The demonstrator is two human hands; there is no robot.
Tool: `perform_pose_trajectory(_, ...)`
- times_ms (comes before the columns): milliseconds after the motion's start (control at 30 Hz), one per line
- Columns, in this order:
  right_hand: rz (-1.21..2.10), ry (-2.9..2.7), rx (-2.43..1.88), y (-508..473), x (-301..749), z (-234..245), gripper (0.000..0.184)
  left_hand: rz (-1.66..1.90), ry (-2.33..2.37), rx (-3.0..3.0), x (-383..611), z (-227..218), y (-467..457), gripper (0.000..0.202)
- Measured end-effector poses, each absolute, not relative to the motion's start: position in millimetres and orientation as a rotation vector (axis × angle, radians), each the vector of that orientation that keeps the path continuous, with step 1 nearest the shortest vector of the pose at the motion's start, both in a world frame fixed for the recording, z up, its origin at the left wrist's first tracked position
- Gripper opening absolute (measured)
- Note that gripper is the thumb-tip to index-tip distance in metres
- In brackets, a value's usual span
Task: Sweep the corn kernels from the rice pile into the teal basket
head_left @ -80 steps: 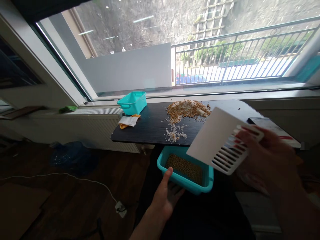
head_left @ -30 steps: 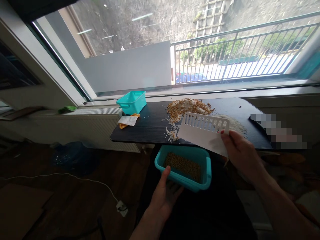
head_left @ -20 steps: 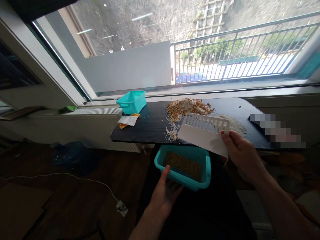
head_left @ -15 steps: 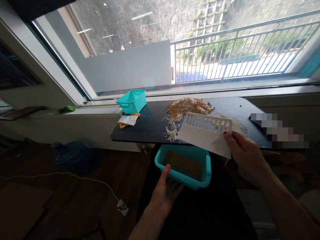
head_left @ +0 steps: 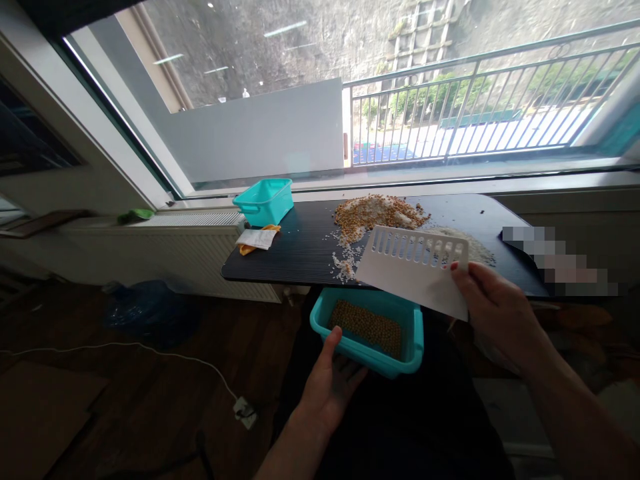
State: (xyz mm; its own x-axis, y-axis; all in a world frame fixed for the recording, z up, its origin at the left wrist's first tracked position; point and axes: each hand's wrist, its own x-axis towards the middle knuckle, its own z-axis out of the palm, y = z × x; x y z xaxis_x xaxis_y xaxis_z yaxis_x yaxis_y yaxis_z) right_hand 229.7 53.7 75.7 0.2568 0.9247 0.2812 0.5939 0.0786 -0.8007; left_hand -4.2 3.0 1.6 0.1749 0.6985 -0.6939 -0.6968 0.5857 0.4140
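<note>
My left hand (head_left: 333,377) grips the near side of a turquoise plastic basin (head_left: 414,360), thumb over the rim and fingers beneath. Inside the basin lies a layer of small tan beans or grains (head_left: 367,325). Between the thumb and fingers of my right hand (head_left: 493,303) is a flat white slotted card (head_left: 413,283), held by its right end. The card hangs tilted over the table's near edge, its slots toward the window. Behind it on the table are a heap of yellow-brown grains mixed with white ones (head_left: 370,217) and a pile of white grains (head_left: 473,248).
A second turquoise basin (head_left: 270,210) stands at the left back of the dark table (head_left: 300,257). Before it lies a white and yellow packet (head_left: 257,239). A pixelated patch covers the table's right end. A power strip (head_left: 245,413) with a white cord lies on the floor.
My right hand has shifted slightly to the right with the slotted card. My left hand and the basin it holds stay almost where they were.
</note>
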Motion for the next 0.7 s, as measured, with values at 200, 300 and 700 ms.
perform_pose_trajectory(200,0.474,-1.467,-1.598,53,229,76,0.032,0.993,0.985,0.012,-4,2,3,0.055)
perform_pose_trajectory(300,0.464,-1.463,-1.612,50,227,80,0.031,0.989,0.987,0.009,-4,2,3,0.055)
perform_pose_trajectory(700,0.452,-1.428,-1.626,48,224,84,0.031,1.003,0.971,0.010,-4,0,3,0.053)
